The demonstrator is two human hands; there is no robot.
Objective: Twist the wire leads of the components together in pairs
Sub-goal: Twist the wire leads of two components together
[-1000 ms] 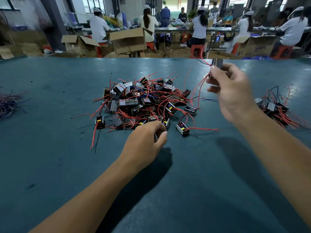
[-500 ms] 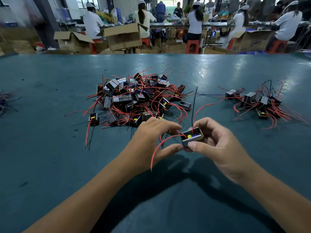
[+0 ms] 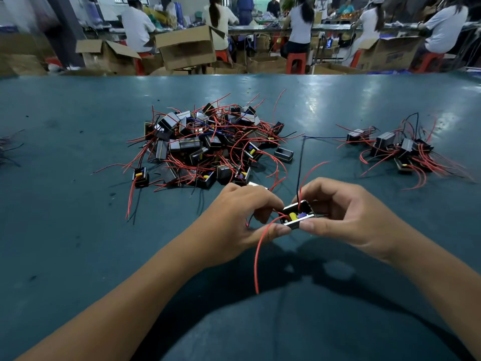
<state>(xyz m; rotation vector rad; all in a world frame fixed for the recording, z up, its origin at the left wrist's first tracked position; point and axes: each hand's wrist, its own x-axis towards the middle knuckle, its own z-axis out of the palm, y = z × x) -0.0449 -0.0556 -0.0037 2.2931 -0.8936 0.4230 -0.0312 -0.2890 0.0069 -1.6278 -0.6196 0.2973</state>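
the component [image 3: 297, 216], a small black box with a yellow part inside, is held above the teal tabletop [image 3: 78, 230] between both hands, nearer the viewer than the main pile [image 3: 208, 144]. right hand [image 3: 348, 217]: fingers curled round the component, thumb on its near edge. left hand [image 3: 239, 217]: fingers curled, thumb and forefinger pinching a red lead [image 3: 257, 256] at the component's left side; this lead hangs down toward the viewer. a black lead [image 3: 300, 165] and a second red lead rise from the component. a smaller group of components [image 3: 398, 152] lies to the right, well apart from the pile.
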